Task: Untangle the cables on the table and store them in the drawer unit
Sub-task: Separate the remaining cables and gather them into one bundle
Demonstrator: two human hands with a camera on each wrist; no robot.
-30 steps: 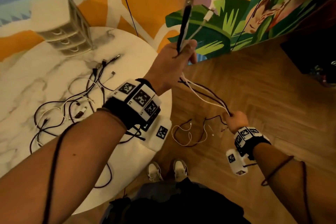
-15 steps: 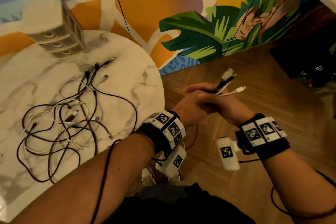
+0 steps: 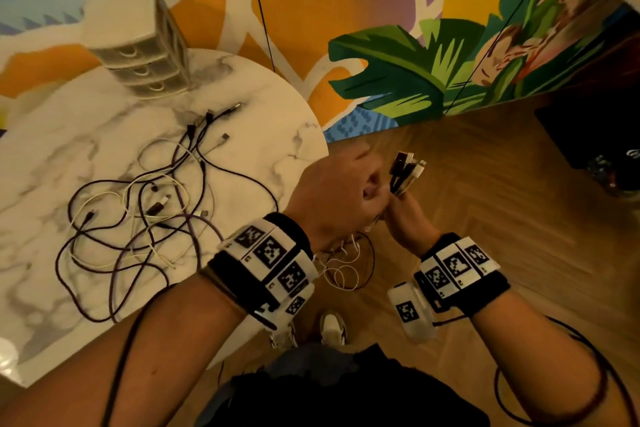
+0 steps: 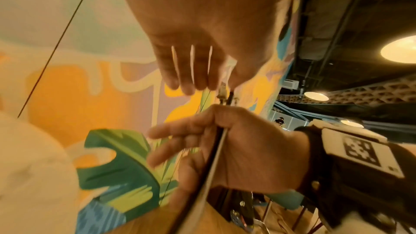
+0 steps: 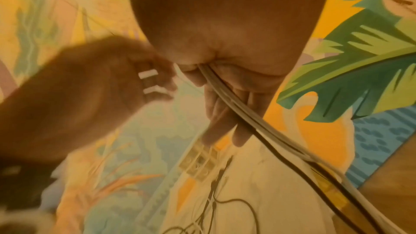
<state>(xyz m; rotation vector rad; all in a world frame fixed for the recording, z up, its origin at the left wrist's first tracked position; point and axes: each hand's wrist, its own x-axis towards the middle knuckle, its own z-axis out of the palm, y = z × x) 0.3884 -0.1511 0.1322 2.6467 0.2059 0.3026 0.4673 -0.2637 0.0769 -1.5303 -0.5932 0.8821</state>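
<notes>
- The drawer unit (image 3: 138, 45) stands at the far edge of the round marble table (image 3: 52, 163), against the painted wall; its three drawers are all closed, and what they hold cannot be seen.
- A tangle of dark and white cables (image 3: 145, 211) lies spread on the table in front of the drawer unit, plug ends pointing toward it.
- To the right of the table, over the wooden floor (image 3: 485, 218), the right hand (image 3: 408, 218) grips a small bundle of cables (image 3: 405, 172) with curled fingers; the plug ends stick up above the fist.
- The right wrist view shows the strands running through the closed palm and trailing down toward the floor.
- The left hand (image 3: 332, 194) is just beside the right one, by the bundle; in the left wrist view its fingers (image 4: 189, 76) are extended and together, near the plugs, and whether the thumb touches a plug cannot be told.
- Loose loops of the held cables hang below both wrists, above the person's shoes (image 3: 332, 326).
- Against half a second earlier, the plugs now stand upright instead of slanting right, and both hands sit slightly closer to the table's edge; the pile on the table is unchanged.
</notes>
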